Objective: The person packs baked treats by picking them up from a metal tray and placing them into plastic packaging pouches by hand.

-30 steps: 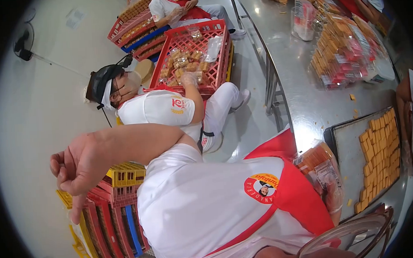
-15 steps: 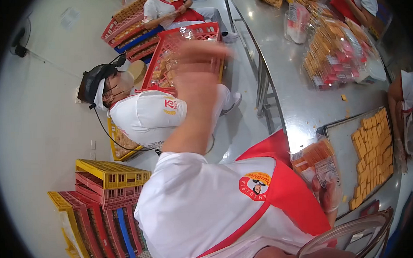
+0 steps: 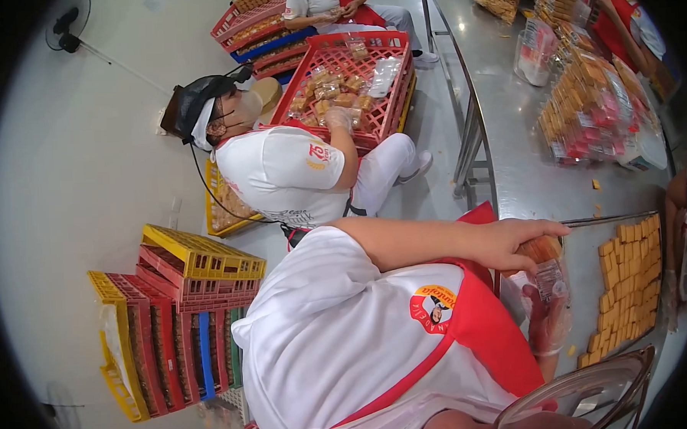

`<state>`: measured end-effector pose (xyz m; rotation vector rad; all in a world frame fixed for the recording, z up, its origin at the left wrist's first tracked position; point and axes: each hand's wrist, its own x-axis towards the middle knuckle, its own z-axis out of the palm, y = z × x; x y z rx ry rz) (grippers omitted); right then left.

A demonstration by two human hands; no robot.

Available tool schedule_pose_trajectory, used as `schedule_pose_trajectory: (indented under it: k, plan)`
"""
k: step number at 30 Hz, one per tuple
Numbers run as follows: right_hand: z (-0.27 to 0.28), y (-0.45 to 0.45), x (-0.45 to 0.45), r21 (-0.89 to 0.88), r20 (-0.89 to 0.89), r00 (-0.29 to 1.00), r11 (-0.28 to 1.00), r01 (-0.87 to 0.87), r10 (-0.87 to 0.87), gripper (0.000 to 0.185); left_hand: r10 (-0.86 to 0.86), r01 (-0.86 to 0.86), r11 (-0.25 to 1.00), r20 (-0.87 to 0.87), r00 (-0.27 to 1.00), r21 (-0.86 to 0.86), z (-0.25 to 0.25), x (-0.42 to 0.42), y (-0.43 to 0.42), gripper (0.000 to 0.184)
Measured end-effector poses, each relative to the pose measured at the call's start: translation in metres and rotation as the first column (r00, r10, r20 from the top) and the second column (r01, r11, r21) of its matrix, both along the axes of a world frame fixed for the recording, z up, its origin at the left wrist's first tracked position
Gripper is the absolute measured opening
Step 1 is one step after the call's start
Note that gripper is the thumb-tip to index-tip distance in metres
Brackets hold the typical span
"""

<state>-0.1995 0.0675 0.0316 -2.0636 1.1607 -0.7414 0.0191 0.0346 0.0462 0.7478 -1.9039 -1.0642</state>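
My left hand [image 3: 510, 245] is bare and reaches across in front of my apron. Its thumb and fingers grip one end of a clear plastic bag of toasted bread pieces [image 3: 547, 271]. Below it, my right hand [image 3: 546, 321], in a clear glove, is closed around the same bag; its fingers are partly hidden by the plastic. The bag lies at the table's edge, against my red apron [image 3: 494, 323]. Beside it, a tray [image 3: 586, 250] holds rows of small golden toasted pieces [image 3: 630, 279].
Filled bags [image 3: 592, 111] are piled farther along the steel table [image 3: 508, 130]. A seated co-worker [image 3: 280, 171] has a gloved hand in a red crate [image 3: 336, 50] of packed bread. Stacked crates [image 3: 172, 337] stand by the wall. Other people are at the far end and across the table.
My left hand has come down from a raised, blurred position in front of the co-worker onto the bag. My right hand has stayed on the bag. The whole view has shifted slightly.
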Motion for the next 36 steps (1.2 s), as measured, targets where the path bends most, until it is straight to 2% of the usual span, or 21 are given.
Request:
schedule_pose_trajectory:
  k: [1,2,4,7,10,11,14,15,16,17,19,22,23,25,26,28,29,31,32,36]
  plan:
    - [-0.002,-0.001,0.0,-0.091,-0.044,0.999,0.996,-0.012,0.007,0.031,0.042,-0.035,0.983,0.033,0.999,-0.183,0.001,0.002,0.0,0.077]
    - [0.003,0.001,0.005,0.105,0.097,0.995,0.994,0.027,-0.037,0.034,-0.022,0.022,1.0,0.004,1.0,-0.006,0.005,0.006,0.002,0.077]
    - [0.019,0.004,0.016,0.474,0.331,0.923,0.88,0.014,-0.194,0.04,-0.128,0.15,0.933,-0.087,0.988,0.327,0.015,0.015,0.005,0.078]
    - [0.026,0.0,0.016,0.361,0.225,0.974,0.931,-0.047,-0.038,0.044,-0.122,0.297,0.839,-0.374,0.919,0.456,0.001,0.013,0.001,0.079]
    - [0.024,-0.006,0.018,0.539,0.611,0.75,0.828,-0.158,-0.255,0.047,-0.19,0.271,0.837,-0.212,0.959,0.475,-0.012,0.015,-0.013,0.078]
    - [0.019,-0.008,0.02,0.543,0.608,0.742,0.83,-0.127,-0.284,0.047,-0.172,0.202,0.907,-0.114,0.979,0.368,-0.016,0.016,-0.016,0.076]
    - [0.016,-0.014,0.029,0.538,0.558,0.768,0.842,-0.046,-0.314,0.049,-0.082,0.09,0.951,-0.04,0.996,0.295,-0.013,0.019,-0.02,0.075]
    - [0.021,-0.016,0.034,0.524,0.512,0.809,0.852,-0.027,-0.289,0.05,-0.068,0.083,0.959,-0.065,0.996,0.273,-0.016,0.019,-0.023,0.075]
    - [0.027,-0.019,0.037,0.382,0.33,0.932,0.924,0.013,-0.15,0.053,-0.062,0.076,0.969,-0.065,0.996,0.234,-0.018,0.021,-0.03,0.074]
    - [0.032,-0.022,0.041,0.21,0.116,0.992,0.977,0.028,-0.053,0.057,-0.056,0.069,0.977,-0.069,0.996,0.203,-0.02,0.023,-0.034,0.074]
    - [0.033,-0.026,0.049,0.369,0.374,0.915,0.929,0.003,-0.151,0.057,-0.043,0.062,0.983,-0.112,0.993,0.174,-0.018,0.026,-0.039,0.074]
    - [0.031,-0.036,0.051,0.51,0.529,0.799,0.86,-0.03,-0.286,0.056,-0.088,0.121,0.921,-0.104,0.991,0.372,0.008,0.038,-0.045,0.076]
    - [0.036,-0.036,0.054,0.491,0.497,0.824,0.871,-0.007,-0.274,0.056,-0.166,0.212,0.844,-0.136,0.977,0.492,0.004,0.04,-0.055,0.081]
    - [0.034,-0.046,0.051,0.408,0.357,0.919,0.913,0.005,-0.165,0.051,-0.119,0.134,0.926,-0.063,0.991,0.354,0.001,0.048,-0.069,0.086]
    - [0.035,-0.048,0.053,0.42,0.424,0.882,0.907,0.01,-0.205,0.049,-0.092,0.098,0.955,-0.035,0.995,0.28,0.002,0.052,-0.075,0.089]
    - [0.036,-0.049,0.057,0.457,0.543,0.788,0.889,0.013,-0.291,0.045,-0.162,0.172,0.985,-0.193,0.968,0.033,0.021,0.075,-0.095,0.088]
    - [0.035,-0.052,0.061,0.477,0.562,0.767,0.879,0.005,-0.31,0.051,-0.209,0.19,0.977,-0.253,0.945,-0.096,0.035,0.084,-0.101,0.089]
    - [0.033,-0.053,0.068,0.54,0.582,0.732,0.841,-0.022,-0.354,0.061,-0.43,0.325,0.9,-0.484,0.762,-0.29,0.087,0.094,-0.095,0.087]
    - [0.028,-0.052,0.068,0.551,0.556,0.756,0.834,-0.025,-0.345,0.064,-0.504,0.319,0.856,-0.524,0.686,-0.406,0.106,0.095,-0.091,0.091]
    - [0.023,-0.059,0.08,0.562,0.489,0.814,0.827,-0.019,-0.313,0.065,-0.754,0.383,0.623,-0.393,0.526,-0.682,0.14,0.096,-0.075,0.09]
